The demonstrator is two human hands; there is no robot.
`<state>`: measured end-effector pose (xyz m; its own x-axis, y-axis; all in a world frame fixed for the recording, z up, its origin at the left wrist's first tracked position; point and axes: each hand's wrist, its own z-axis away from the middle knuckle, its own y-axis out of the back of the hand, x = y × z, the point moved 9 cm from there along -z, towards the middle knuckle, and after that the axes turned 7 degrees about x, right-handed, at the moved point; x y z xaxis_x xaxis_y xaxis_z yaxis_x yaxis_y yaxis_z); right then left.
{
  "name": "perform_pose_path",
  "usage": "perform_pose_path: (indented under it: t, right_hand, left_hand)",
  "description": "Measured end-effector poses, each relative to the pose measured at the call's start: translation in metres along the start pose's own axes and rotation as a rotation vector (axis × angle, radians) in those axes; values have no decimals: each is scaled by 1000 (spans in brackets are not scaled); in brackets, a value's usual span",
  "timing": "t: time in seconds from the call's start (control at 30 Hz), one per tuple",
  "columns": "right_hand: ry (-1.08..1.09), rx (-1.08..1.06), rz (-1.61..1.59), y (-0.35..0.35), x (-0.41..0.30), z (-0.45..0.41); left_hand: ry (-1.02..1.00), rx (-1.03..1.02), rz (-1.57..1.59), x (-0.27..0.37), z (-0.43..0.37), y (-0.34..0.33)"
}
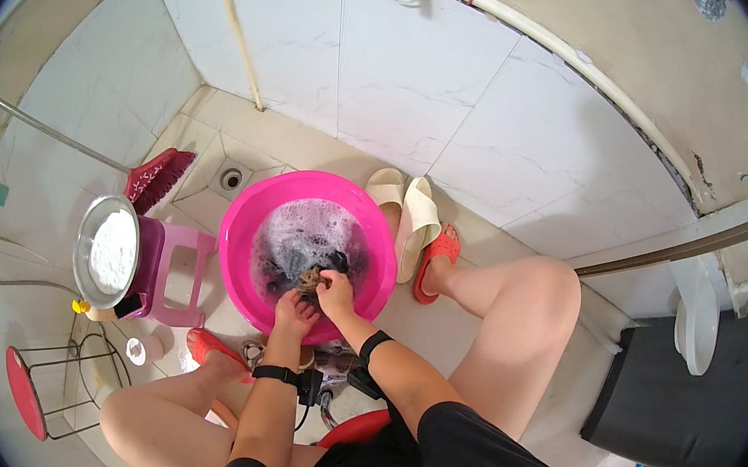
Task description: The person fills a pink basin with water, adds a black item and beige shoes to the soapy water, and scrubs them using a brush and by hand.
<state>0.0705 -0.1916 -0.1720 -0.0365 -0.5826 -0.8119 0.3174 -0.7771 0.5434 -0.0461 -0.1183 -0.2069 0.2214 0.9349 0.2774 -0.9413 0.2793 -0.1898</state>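
Note:
A pink plastic basin (240, 224) stands on the floor between my feet, holding foamy water (301, 224) and dark wet cloth (338, 261). Over the basin's near side, my right hand (336, 297) pinches a small brown patterned piece, apparently cloth (309, 279). My left hand (296, 313) is palm up just to the left, its curled fingertips close to that piece and to dark material below it. Whether the left fingers grip anything is unclear. Both wrists wear black straps.
To the left, a metal bowl of white powder (113, 250) rests on a pink plastic stool (182, 280). Behind it are a red broom (153, 180) and a floor drain (231, 178). Cream slippers (416, 228) lie right of the basin. A folding red-seated stool (26, 394) leans at left.

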Motion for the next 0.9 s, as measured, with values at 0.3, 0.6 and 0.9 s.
perform_pose_path:
  t: [0.3,0.6,0.9]
  right_hand:
    - [-49,318,-123,49,-8,-46]
    - [-639,-140,-705,29,-153,-46]
    - [-156,44,-220,34,-115,-113]
  left_hand:
    - [22,102,154,9,-8,21]
    - [14,1,279,40,19,5]
    - [-25,74,305,48,8,7]
